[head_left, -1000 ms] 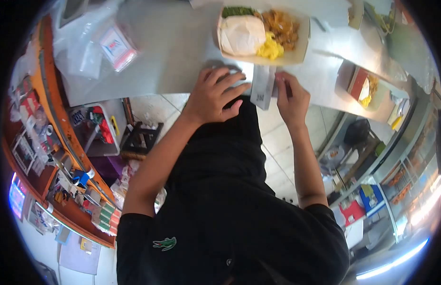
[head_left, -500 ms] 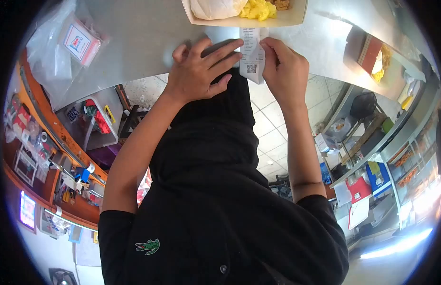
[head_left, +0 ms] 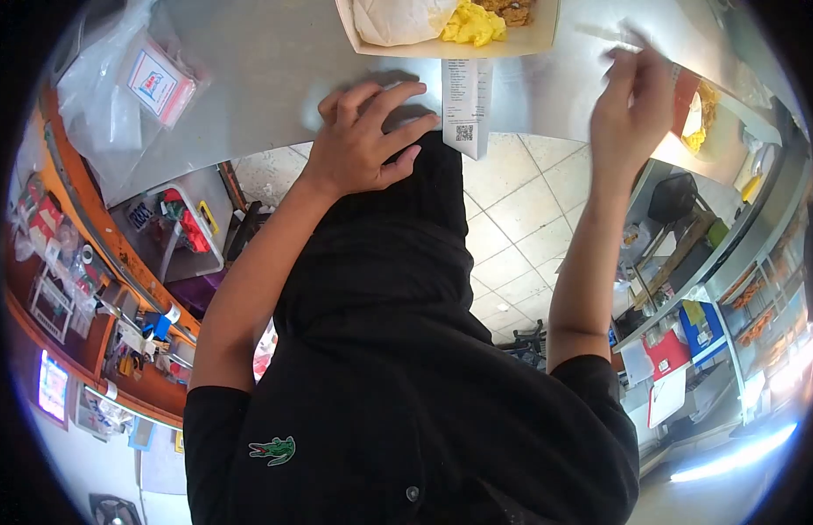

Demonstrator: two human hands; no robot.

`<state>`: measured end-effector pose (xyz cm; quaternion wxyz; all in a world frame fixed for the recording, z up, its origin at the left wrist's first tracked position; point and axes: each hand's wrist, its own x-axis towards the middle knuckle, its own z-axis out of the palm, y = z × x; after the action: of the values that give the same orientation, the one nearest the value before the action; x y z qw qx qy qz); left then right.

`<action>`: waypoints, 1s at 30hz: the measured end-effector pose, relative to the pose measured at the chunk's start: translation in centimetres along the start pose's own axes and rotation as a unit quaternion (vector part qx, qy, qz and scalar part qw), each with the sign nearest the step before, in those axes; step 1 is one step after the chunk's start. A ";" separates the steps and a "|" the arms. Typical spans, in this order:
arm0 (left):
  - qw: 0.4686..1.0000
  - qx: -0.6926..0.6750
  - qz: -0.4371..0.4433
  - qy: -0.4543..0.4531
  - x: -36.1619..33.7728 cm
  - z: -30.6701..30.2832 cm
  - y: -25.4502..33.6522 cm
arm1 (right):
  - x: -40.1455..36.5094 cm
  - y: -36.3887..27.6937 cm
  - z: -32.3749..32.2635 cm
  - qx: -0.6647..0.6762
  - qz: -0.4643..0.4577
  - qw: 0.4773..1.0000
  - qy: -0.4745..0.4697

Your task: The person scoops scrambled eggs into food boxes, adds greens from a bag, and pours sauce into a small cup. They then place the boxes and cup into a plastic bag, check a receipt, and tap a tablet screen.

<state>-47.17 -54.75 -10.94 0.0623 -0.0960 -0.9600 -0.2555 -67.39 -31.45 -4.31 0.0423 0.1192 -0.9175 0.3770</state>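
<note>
My left hand [head_left: 363, 140] rests with spread fingers at the edge of the metal table, holding nothing. Beside its fingertips lies a printed receipt [head_left: 466, 101] with a QR code, its lower end hanging over the edge. The receipt's top meets the front of a cardboard food box [head_left: 450, 44], which holds a white paper wrap [head_left: 398, 19], scrambled egg [head_left: 475, 24] and a browned piece of food [head_left: 509, 10]. My right hand [head_left: 634, 109] is raised to the right, apart from the receipt. Its fingertips are motion-blurred, but the fingers look parted, with nothing visible in them.
A clear plastic bag [head_left: 109, 96] with a printed pack [head_left: 157, 86] lies on the left of the metal table [head_left: 258, 79]. Another food box [head_left: 717, 153] stands at the right, near the right hand. Cluttered shelves line both sides, and white floor tiles [head_left: 520, 219] show below.
My right hand has let go of the receipt and moved right, towards the second food box. My left hand stays nearly in place; the receipt lies flatter.
</note>
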 end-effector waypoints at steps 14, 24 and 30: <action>0.959 0.000 -0.104 0.265 13.3 -10.2 -6.1 | 12.1 -1.6 1.9 0.135 -0.225 0.953 -0.151; 0.818 -0.463 -0.198 0.279 15.9 -7.8 -3.5 | 8.4 -5.2 5.4 0.572 0.124 0.806 -0.088; 0.697 -0.662 -0.114 0.251 18.0 -5.4 -4.3 | 8.3 -6.3 9.3 0.590 0.062 0.802 -0.066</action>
<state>-65.26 -58.38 -5.35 0.1914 0.0651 -0.4953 -0.8449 -73.70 -43.81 -5.26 -0.1199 0.0887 -0.5236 0.8388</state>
